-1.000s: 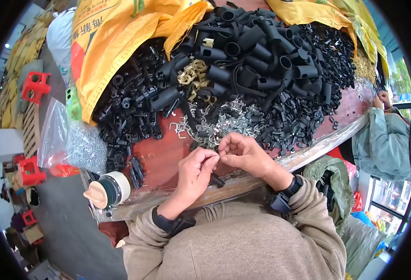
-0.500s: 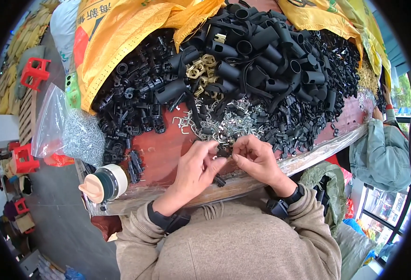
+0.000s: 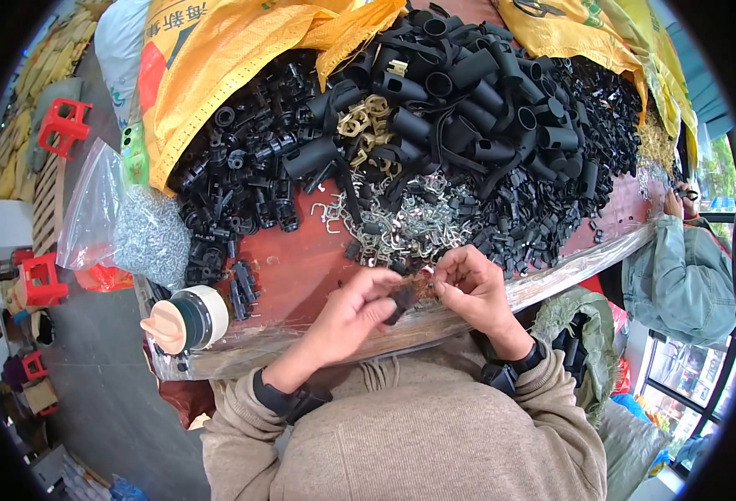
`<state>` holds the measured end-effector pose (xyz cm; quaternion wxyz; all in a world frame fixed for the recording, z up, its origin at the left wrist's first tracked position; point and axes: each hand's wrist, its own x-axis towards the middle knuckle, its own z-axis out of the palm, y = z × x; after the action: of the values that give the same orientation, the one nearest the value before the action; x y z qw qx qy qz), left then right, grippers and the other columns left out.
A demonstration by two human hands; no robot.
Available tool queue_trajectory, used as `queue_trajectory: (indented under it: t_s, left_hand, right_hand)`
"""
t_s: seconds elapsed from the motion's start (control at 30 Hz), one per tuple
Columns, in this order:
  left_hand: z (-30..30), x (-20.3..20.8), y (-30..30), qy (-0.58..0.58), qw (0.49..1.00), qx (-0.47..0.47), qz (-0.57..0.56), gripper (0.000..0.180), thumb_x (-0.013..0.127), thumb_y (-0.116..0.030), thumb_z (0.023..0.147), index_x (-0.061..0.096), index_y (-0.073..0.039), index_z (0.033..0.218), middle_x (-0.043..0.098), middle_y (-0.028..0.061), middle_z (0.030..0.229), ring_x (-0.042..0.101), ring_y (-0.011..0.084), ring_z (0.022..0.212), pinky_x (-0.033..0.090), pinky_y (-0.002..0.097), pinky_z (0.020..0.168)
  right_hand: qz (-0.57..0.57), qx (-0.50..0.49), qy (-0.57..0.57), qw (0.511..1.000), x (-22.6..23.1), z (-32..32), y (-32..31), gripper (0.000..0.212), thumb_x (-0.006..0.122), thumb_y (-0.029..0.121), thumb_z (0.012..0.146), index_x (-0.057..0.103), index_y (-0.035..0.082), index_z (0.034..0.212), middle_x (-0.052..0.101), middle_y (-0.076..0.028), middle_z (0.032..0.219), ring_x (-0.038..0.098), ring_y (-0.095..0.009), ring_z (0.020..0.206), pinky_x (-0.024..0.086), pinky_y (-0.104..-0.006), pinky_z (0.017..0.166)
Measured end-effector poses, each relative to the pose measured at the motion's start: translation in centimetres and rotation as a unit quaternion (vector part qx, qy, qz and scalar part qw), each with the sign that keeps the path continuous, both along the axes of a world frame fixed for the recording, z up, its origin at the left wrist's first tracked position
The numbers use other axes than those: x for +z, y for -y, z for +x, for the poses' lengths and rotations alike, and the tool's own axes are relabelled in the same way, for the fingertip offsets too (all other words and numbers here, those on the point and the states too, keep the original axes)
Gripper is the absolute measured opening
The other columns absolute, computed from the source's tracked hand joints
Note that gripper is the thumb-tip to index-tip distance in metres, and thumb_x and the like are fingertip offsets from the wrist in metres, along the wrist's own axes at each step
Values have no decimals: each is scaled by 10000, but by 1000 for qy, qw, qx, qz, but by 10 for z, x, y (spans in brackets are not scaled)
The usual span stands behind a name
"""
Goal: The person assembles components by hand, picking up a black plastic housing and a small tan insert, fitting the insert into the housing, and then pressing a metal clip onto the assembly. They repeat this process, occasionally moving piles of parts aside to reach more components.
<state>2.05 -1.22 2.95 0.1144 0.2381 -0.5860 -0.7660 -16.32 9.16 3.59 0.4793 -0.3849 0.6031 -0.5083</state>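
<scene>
One small black part (image 3: 402,302), blurry enough that I can't call its exact shape, sits at the fingertips of the left hand (image 3: 355,311), right over the near edge of the table (image 3: 288,275). That hand is partly curled, with thumb and fingers closed on the piece. The right hand (image 3: 475,292) is just beside it, fingers bent and thumb up near the index tip; can't tell from where I'm standing if it's got anything tiny pinched in there.

Just beyond the hands there's a tangle of silvery bent metal hooks (image 3: 414,219), with a heap of little black clips (image 3: 522,221) next to it on the right. Behind that it's a mountain of black tubes (image 3: 476,117), plus some brass-coloured brackets (image 3: 364,121) lying at its left side. Further left, chunky black fittings (image 3: 247,154) spill out by a yellow woven sack (image 3: 217,75). A clear bag of small silvery pieces (image 3: 152,242) slumps near the left edge, and a cup with a cream lid (image 3: 192,321) is tipped toward the corner. Way over right, a co-worker in a grey-green jacket (image 3: 681,275) is at the same table.
</scene>
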Motion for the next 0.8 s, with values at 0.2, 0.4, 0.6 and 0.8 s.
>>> queue_trajectory:
  t_s: [0.2, 0.4, 0.6, 0.8]
  left_hand:
    - [-13, 1, -2, -93, 901, 90, 415, 392, 471, -260, 876, 383, -29, 1181, 549, 87, 975, 569, 161, 804, 494, 270, 639]
    - [-12, -9, -3, -13, 938, 26, 345, 402, 455, -277, 886, 413, -30, 1201, 549, 53, 1000, 546, 105, 792, 465, 215, 662]
    - [-8, -22, -2, -38, 925, -2, 377, 378, 452, -279, 888, 454, -24, 1167, 554, 47, 995, 536, 95, 772, 453, 201, 677]
    - [-14, -13, -7, -29, 929, 31, 367, 332, 450, -249, 891, 495, -6, 1113, 561, 51, 986, 545, 119, 839, 462, 244, 731]
  right_hand:
    - [-43, -21, -65, 997, 1, 16, 1, 159, 618, 16, 736, 529, 6, 867, 548, 2, 717, 507, -31, 593, 401, -163, 507]
    - [-85, 26, -186, 979, 5, 16, 9, 179, 624, -4, 722, 534, 3, 876, 563, -19, 723, 533, -60, 597, 426, -186, 514]
    - [-120, 33, -258, 958, 4, 18, 12, 237, 628, -36, 696, 532, 3, 910, 564, -33, 694, 525, -84, 560, 417, -204, 497]
    - [-161, 85, -338, 923, 7, 15, 14, 293, 639, -37, 670, 532, 4, 939, 548, -60, 662, 538, -157, 561, 426, -258, 500]
